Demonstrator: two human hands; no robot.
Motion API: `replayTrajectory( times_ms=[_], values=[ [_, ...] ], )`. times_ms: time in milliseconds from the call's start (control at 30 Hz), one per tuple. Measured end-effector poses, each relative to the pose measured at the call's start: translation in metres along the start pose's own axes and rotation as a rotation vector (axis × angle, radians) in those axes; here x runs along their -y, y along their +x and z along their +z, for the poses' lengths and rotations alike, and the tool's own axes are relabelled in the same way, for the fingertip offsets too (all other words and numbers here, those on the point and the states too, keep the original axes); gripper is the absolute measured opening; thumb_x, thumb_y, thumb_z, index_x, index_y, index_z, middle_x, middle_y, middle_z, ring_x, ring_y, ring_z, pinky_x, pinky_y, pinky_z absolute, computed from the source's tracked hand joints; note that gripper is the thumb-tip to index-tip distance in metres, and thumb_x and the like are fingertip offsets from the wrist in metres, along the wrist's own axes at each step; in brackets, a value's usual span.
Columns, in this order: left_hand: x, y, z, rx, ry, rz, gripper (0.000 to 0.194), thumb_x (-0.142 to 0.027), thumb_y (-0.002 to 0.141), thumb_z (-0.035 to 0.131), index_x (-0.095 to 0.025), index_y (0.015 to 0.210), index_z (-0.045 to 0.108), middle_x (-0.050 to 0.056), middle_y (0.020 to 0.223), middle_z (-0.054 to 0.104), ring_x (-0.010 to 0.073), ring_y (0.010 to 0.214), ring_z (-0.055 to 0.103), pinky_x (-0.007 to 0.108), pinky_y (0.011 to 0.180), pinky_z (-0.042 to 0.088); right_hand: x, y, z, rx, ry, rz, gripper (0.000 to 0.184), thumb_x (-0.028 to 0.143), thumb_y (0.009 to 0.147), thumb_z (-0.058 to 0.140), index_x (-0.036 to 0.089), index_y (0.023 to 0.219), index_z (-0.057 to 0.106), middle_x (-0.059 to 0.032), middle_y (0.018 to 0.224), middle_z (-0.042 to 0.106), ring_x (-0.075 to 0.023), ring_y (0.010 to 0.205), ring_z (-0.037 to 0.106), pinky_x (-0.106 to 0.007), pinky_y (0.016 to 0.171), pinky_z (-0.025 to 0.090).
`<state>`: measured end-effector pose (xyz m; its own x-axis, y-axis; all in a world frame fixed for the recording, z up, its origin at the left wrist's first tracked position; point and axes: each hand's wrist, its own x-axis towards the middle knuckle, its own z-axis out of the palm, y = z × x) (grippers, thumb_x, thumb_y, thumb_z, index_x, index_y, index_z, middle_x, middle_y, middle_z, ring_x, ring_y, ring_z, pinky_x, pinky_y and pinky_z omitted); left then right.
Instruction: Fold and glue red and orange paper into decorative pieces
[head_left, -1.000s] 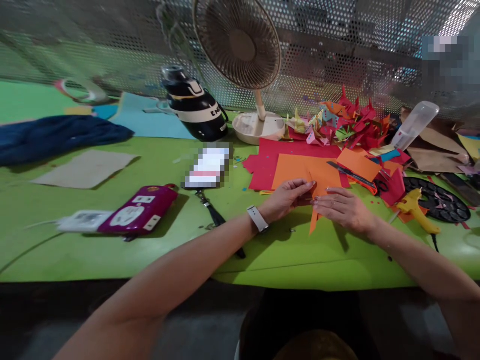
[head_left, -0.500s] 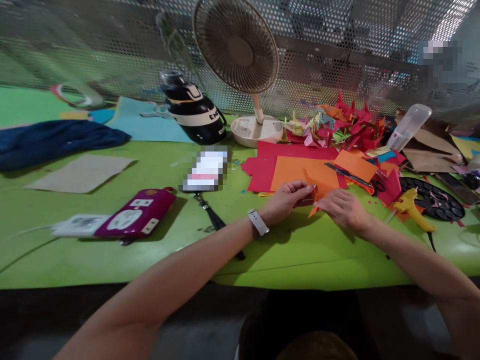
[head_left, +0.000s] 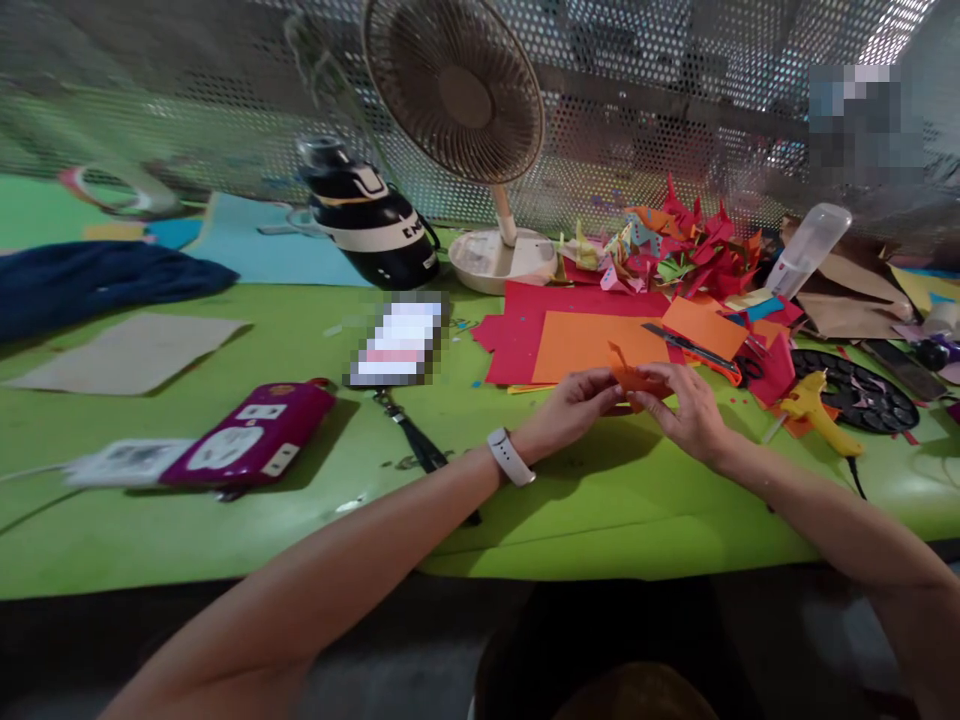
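Between my two hands is a small folded piece of orange paper (head_left: 628, 374), with a narrow point standing up from it. My left hand (head_left: 577, 405), with a pale band at the wrist, pinches its left side. The thumb and fingers of my right hand (head_left: 690, 408) close on its right side. Both hands are raised slightly above the green table. Just behind them lies a flat orange sheet (head_left: 570, 345) on top of a larger red sheet (head_left: 517, 310). Fingers hide part of the folded paper.
A cutter knife (head_left: 694, 350) and a yellow glue gun (head_left: 817, 412) lie to the right, by a black round tray (head_left: 870, 395). Folded paper figures (head_left: 697, 245) are heaped behind. A fan (head_left: 495, 255), a bottle (head_left: 375, 235), a phone (head_left: 397, 340) and a purple power strip (head_left: 251, 435) stand or lie leftward.
My right hand has turned and risen, its fingers now over the folded paper's right side. The paper is lifted and tilted differently. The whole view has shifted slightly.
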<state>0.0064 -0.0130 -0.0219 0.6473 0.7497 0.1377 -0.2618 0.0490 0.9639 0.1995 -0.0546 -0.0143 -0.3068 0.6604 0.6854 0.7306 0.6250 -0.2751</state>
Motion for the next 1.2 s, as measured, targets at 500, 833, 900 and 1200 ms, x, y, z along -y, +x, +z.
replayTrajectory(
  times_ms=[500,833,900,1200],
  values=[
    [-0.0028,-0.0014,0.0073,-0.090,-0.019,-0.051,0.033,-0.047,0.078,0.077,-0.015,0.085,0.070,0.001,0.081,0.069,0.0119,0.076,0.066,0.030,0.080,0.060,0.0077,-0.0002,0.0007,0.032,0.026,0.038,0.032,0.035,0.099,0.050,0.025,0.129,0.055,-0.0089,0.113,0.073,-0.0222,0.094,0.071,-0.040,0.081,0.058],
    [-0.0015,-0.0018,0.0085,-0.094,-0.014,-0.048,0.033,-0.047,0.078,0.077,-0.015,0.083,0.068,0.000,0.080,0.067,0.0107,0.075,0.065,0.028,0.079,0.060,0.0075,-0.0001,0.0003,0.032,-0.003,0.029,0.032,0.034,0.099,0.051,0.022,0.129,0.056,-0.0093,0.112,0.074,-0.0213,0.091,0.071,-0.038,0.080,0.057],
    [-0.0014,-0.0021,0.0082,-0.095,-0.002,-0.049,0.033,-0.047,0.078,0.076,-0.015,0.083,0.068,0.000,0.080,0.067,0.0110,0.075,0.065,0.029,0.080,0.060,0.0077,0.0002,0.0001,0.032,-0.017,0.036,0.031,0.035,0.099,0.050,0.022,0.127,0.057,-0.0091,0.111,0.074,-0.0211,0.090,0.071,-0.038,0.080,0.057],
    [0.0002,-0.0017,0.0063,-0.086,0.062,-0.058,0.032,-0.047,0.082,0.072,-0.015,0.085,0.066,0.002,0.083,0.071,0.0136,0.077,0.068,0.034,0.082,0.060,0.0054,-0.0011,0.0006,0.095,-0.038,0.074,0.034,0.037,0.099,0.051,0.023,0.129,0.057,-0.0092,0.115,0.072,-0.0212,0.090,0.069,-0.040,0.083,0.057]
  ],
)
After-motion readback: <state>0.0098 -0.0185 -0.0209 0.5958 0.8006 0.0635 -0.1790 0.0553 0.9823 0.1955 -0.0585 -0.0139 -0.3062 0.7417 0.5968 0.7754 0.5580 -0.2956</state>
